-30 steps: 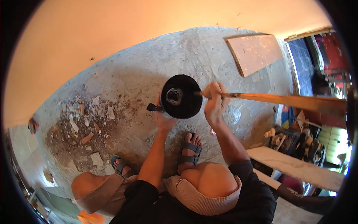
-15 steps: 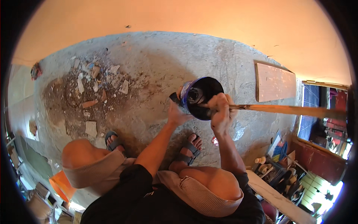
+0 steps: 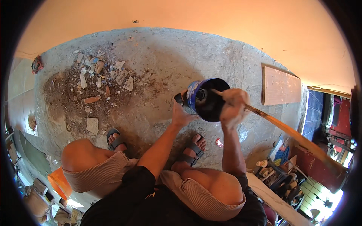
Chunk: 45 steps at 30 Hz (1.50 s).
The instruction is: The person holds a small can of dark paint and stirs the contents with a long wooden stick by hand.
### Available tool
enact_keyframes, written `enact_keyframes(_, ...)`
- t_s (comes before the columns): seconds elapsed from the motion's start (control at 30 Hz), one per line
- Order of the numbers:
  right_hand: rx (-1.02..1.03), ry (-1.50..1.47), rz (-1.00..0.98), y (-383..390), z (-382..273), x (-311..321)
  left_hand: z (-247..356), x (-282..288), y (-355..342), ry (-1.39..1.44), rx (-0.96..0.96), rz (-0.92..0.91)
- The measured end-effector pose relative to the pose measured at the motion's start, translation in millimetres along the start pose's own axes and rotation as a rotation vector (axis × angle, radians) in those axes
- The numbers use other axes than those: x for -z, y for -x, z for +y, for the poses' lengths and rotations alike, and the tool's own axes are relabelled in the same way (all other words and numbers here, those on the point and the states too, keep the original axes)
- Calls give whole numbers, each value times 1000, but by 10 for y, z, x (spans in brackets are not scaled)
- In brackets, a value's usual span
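A blue can (image 3: 193,98) with a dark inside is held tilted in front of me, its mouth turned to the right. My left hand (image 3: 182,114) is closed around its base end; most of the fingers are hidden behind the can. My right hand (image 3: 234,108) grips a long wooden stick (image 3: 288,130) near one end. The stick's short end reaches into the can's mouth, while the long end sticks out to the lower right. Something small and dark, which I cannot make out, shows deep inside the can.
Rubble (image 3: 98,81) of broken tile and dirt lies on the concrete floor to the left. A flat board (image 3: 281,86) rests near the orange wall (image 3: 181,15). An orange bucket (image 3: 60,182) stands at lower left, and a clutter of shoes (image 3: 292,186) at lower right.
My right hand has shifted slightly right, and the stick has swung so its long end points further down. The can stays in my left hand, moved slightly right.
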State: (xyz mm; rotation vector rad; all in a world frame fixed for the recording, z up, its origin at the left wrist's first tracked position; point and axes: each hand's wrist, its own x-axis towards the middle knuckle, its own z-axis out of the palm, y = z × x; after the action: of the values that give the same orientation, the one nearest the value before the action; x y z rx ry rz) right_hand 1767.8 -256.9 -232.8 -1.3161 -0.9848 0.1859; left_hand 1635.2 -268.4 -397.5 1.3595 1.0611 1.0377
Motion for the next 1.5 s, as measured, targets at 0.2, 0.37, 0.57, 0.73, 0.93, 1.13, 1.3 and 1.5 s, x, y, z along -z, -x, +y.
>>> enact_keyframes(0.2, -282, -132, -70, 191, -114, 115, 56, -41, 17, 0, 12, -55)
enact_keyframes(0.37, 50, 141, -108, 17, -1, -92, -81, -40, 13, 80, -91, -27)
enact_keyframes(0.57, -431, -253, -126, 312, -146, 314, -68, -127, 47, -152, 6, -85)
enact_keyframes(0.73, -56, -205, -136, 107, -46, -4, -78, -47, 80, -116, -65, -11)
enact_keyframes(0.93, -270, -229, -90, 243, -51, 444, -86, -126, 24, -38, -14, -53)
enact_keyframes(1.13, -117, -38, 80, 47, 23, 267, -48, -105, 68, -124, -89, -61)
enact_keyframes(1.3, -519, -365, 36, 316, -158, 407, -77, -203, 29, -179, -100, -90)
enact_keyframes(1.5, -109, -91, 45, 86, -15, 203, -162, -159, -38, -135, -13, -80)
